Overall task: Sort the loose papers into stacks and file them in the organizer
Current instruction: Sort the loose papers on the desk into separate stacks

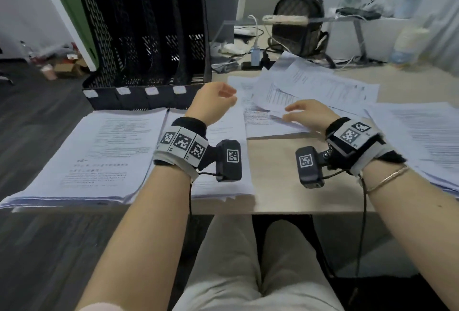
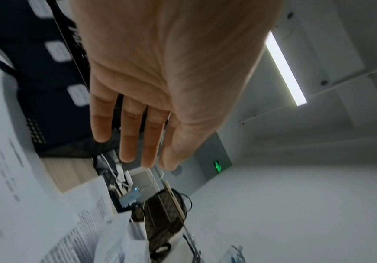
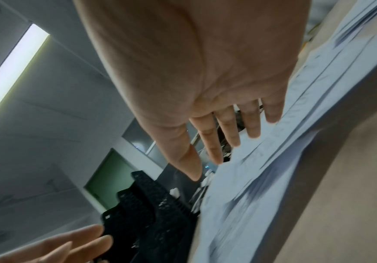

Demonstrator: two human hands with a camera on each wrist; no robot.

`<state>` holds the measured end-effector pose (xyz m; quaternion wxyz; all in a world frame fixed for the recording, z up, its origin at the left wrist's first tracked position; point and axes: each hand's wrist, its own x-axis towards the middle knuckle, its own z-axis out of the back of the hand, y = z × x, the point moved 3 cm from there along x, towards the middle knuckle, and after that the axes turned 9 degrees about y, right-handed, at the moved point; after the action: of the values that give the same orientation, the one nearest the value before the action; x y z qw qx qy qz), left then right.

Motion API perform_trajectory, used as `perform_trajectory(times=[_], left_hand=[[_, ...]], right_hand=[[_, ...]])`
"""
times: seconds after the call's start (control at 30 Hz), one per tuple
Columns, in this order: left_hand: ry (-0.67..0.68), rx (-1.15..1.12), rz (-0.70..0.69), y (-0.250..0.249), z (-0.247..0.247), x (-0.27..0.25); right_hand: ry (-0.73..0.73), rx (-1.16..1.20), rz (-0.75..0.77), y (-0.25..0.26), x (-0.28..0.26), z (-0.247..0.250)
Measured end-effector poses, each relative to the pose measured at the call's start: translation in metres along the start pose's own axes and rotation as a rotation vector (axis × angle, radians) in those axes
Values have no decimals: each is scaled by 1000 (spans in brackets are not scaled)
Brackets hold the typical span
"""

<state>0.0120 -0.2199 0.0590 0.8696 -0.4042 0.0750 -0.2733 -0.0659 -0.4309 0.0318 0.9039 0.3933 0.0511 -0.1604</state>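
Observation:
A black mesh organizer point(image 1: 146, 45) with several slots stands at the table's far left. Printed papers lie in stacks: one at the near left point(image 1: 99, 156), one in the middle point(image 1: 223, 151), one at the right edge point(image 1: 422, 136). A loose, fanned heap of sheets point(image 1: 310, 89) lies beyond my hands. My left hand point(image 1: 216, 102) hovers open above the middle stack, fingers straight, holding nothing point(image 2: 138, 135). My right hand point(image 1: 305, 114) is open, its fingers point(image 3: 252, 128) spread flat on the near edge of the loose heap.
A dark backpack point(image 1: 298, 30), a power strip with plugged cables point(image 1: 255, 62) and a monitor stand point(image 1: 347, 22) crowd the back of the table point(image 1: 298, 196). A plastic bottle point(image 1: 407, 45) stands at the far right. My knees are under the table's front edge.

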Motion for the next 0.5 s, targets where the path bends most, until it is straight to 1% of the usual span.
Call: perform_trajectory(times=[0.17,0.27,0.37,0.5], left_hand=[[167,55,15,-16,-27,19],[220,112,19,-19,-38,24],[266,146,56,-19,-49,30],[343,218,98,-17,-67,36]], right_hand=[[67,-190,-172,-36,12,16],[180,-323,-259,-50,9,13],[259,-385,-236,-50,3,5],[318,-373,-133,-33,-1,-7]])
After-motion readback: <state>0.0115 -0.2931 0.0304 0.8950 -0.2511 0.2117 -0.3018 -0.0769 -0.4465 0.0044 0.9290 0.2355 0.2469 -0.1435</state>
